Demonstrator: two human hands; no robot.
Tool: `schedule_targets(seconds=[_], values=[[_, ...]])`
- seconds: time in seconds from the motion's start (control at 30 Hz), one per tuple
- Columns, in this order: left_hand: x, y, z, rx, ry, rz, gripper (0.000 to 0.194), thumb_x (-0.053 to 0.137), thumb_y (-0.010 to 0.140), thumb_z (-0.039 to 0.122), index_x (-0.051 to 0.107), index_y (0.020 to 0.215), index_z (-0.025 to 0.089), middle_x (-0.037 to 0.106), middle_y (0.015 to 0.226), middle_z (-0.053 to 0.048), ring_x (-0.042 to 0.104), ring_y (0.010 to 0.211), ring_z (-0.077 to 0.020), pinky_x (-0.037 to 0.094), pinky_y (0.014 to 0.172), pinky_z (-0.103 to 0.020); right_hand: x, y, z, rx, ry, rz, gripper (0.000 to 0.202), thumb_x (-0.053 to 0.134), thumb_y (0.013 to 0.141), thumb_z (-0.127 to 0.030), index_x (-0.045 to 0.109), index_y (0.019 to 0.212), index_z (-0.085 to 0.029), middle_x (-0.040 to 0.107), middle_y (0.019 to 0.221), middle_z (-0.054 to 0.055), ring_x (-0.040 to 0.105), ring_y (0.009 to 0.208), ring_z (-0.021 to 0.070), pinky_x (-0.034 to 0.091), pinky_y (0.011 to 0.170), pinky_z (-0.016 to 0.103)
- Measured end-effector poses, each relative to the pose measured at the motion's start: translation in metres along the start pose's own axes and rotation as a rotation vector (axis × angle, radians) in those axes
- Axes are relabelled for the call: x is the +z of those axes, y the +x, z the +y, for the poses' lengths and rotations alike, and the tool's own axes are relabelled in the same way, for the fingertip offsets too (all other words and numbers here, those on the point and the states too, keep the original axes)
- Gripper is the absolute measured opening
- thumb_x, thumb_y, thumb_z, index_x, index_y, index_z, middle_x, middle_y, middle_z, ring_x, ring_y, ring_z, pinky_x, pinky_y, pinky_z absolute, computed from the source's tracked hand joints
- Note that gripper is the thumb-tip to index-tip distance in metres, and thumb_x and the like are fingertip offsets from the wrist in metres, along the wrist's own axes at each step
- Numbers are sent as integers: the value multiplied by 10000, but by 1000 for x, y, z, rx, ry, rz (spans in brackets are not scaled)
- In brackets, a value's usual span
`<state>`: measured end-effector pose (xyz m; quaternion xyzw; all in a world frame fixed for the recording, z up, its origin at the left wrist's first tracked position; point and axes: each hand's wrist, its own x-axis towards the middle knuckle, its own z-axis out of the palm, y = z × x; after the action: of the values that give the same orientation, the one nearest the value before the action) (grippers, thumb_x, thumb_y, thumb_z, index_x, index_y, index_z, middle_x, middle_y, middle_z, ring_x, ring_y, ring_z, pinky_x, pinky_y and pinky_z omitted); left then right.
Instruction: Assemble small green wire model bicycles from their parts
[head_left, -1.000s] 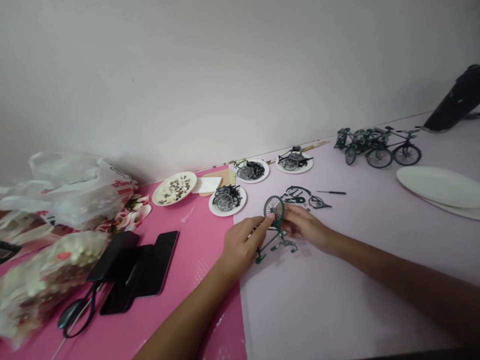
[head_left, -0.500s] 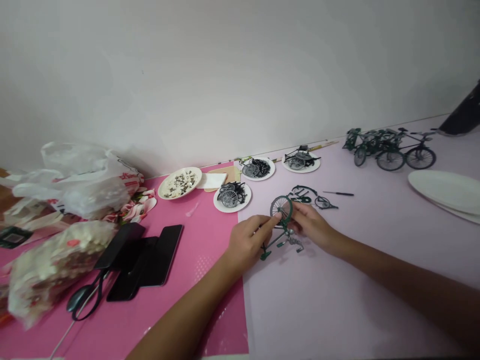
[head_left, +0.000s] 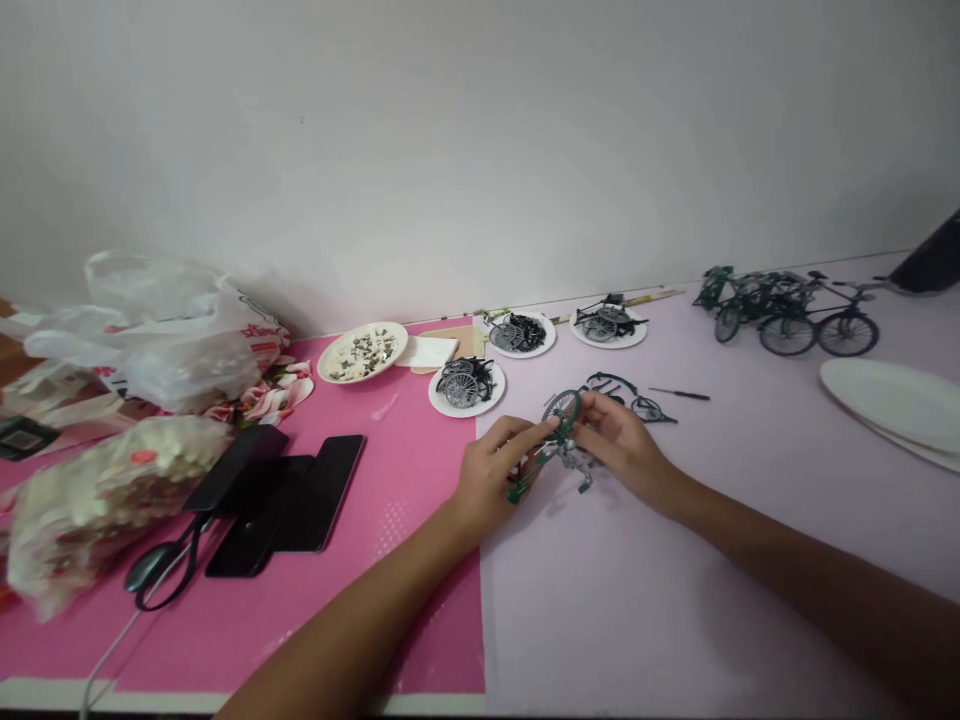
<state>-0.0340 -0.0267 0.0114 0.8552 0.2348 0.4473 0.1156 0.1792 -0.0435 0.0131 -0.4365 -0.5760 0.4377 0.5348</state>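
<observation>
A small green and silver model bicycle (head_left: 576, 458) is held between my two hands over the pale part of the table. My left hand (head_left: 499, 470) is closed on its left side, with the index finger reaching to the wheel hub. On the other side, my right hand (head_left: 619, 440) pinches the wheel (head_left: 564, 406) near its rim. Just behind my right hand lie loose dark green parts (head_left: 651, 408) and a thin screwdriver (head_left: 690, 395). Plates of grey wheels (head_left: 465, 408) and dark parts (head_left: 517, 352) stand farther back.
Finished-looking model bicycles (head_left: 787, 325) stand at the back right, near stacked white plates (head_left: 892, 395). A bowl of small pieces (head_left: 364, 372) sits back left. Phones (head_left: 322, 500), a cable and plastic bags (head_left: 180, 340) occupy the left.
The model bicycle has tilted in my hands, its wheel now lying at a flatter angle. My right fingers have shifted closer over the wheel. The view has moved slightly.
</observation>
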Motion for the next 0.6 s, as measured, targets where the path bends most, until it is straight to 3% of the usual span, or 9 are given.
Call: schedule_targets(seconds=[0.17,0.37,0.47,0.6], values=[[0,0,1,-18,-24,6,452,585,949,95,636,1378,227,688,1062,-81,676,833,-126,550,634,-186,0,1,6,-20,-2,43,378,761,871,-561,574,901,-235,595,832,13,582,788,185,491,700,299],[-1,1,1,0,-4,-6,456,575,954,92,616,1389,222,682,1051,-77,659,788,-114,536,632,-192,-2,-2,11,65,-110,-12,457,569,994,-649,591,847,-217,587,745,6,531,648,151,429,600,279],[-1,0,2,41,8,-23,481,563,963,83,587,1421,225,677,1032,-62,660,782,-107,533,653,-193,-3,-3,11,64,-123,-32,531,544,986,-696,581,774,-211,579,714,12,523,635,154,400,561,274],[0,-1,2,70,40,-21,512,557,963,58,564,1440,243,677,1028,-41,647,743,-87,508,622,-173,-4,-3,11,75,-83,-31,507,586,965,-697,599,820,-212,582,722,4,508,626,143,374,537,258]])
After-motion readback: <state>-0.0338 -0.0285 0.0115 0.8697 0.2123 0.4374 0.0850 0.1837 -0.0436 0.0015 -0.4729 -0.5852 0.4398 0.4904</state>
